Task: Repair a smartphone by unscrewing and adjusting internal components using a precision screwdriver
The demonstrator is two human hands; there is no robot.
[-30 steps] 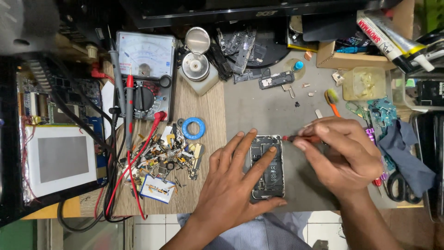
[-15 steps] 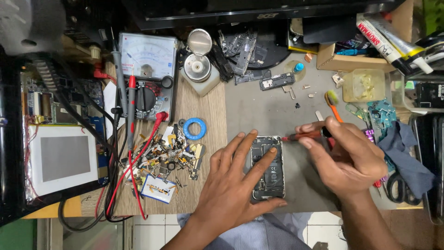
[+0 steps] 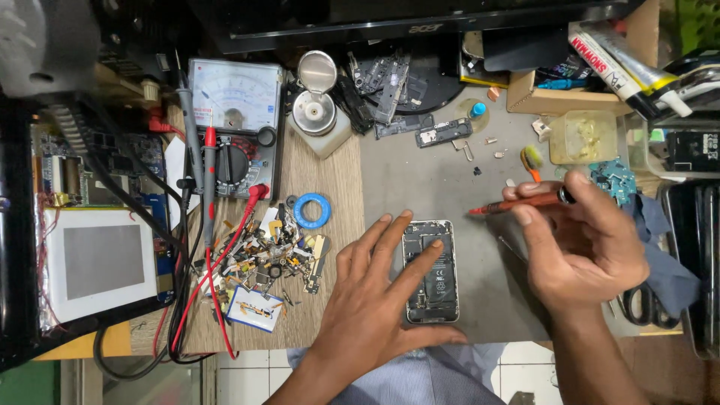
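Observation:
An opened phone with its back off lies on a grey mat, battery and boards exposed. My left hand rests flat on it, fingers spread, the index finger lying across the phone's middle. My right hand hovers to the right of the phone and holds a red-handled screwdriver, its tip pointing left and lifted clear of the phone.
An analogue multimeter with red and black leads stands at the left back. A heap of small parts and a blue tape ring lie left of the phone. Scissors, a cardboard box and a metal tin surround the mat.
My right hand has drawn the screwdriver away from the phone's upper right corner, up and to the right. My left hand stays pressed on the phone.

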